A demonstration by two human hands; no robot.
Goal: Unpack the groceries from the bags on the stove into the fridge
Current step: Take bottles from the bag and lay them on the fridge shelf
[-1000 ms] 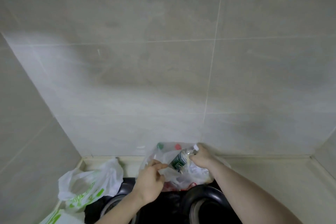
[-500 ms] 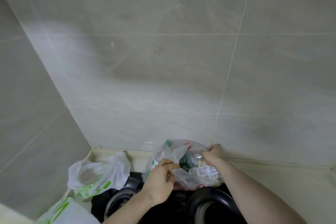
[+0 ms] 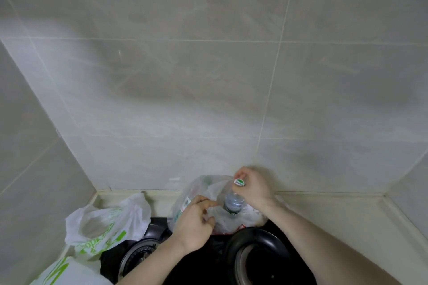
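A clear plastic bag (image 3: 196,194) with groceries stands at the back of the black stove (image 3: 217,252). My right hand (image 3: 253,186) grips the neck of a plastic bottle (image 3: 232,202) with a white and green cap, holding it upright and partly out of the bag. My left hand (image 3: 194,222) pinches the bag's front edge just left of the bottle. What else lies in the bag is blurred behind the plastic.
A white bag with green print (image 3: 104,229) sits on the stove's left burner, another such bag (image 3: 62,273) at the bottom left. A round burner ring (image 3: 257,254) lies under my right forearm. Tiled walls close in behind and on both sides.
My right hand has turned the bottle upright and lifted it, so its cap now faces the camera. My left hand still pinches the bag. The view has shifted a little.
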